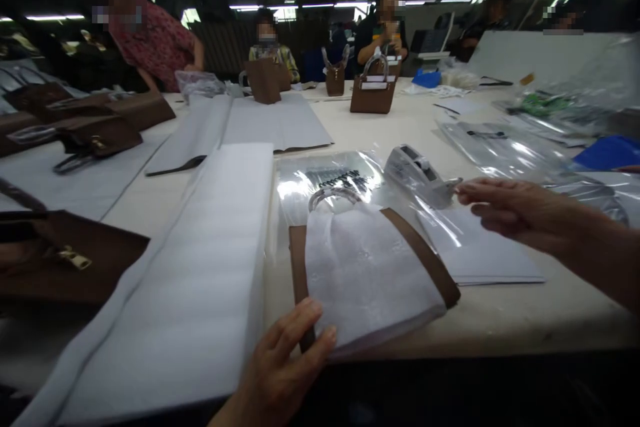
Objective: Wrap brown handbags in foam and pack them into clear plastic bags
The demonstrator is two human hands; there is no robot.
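left hand (280,363) and right hand (517,212) bare, right forearm (595,250) seemingly bare too.

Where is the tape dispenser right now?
Head view, right of centre: the tape dispenser lies on the table beyond the paper-covered bag, beside the right hand.

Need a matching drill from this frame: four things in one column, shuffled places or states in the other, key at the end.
1. left hand
2. right hand
3. nearest brown bag
4. tape dispenser

A. mostly covered by a white sheet
B. extends in from the picture's right edge
C. just beyond the covered bag
D. at the covered bag's near left corner

Pairs: 1-D, 2-B, 3-A, 4-C
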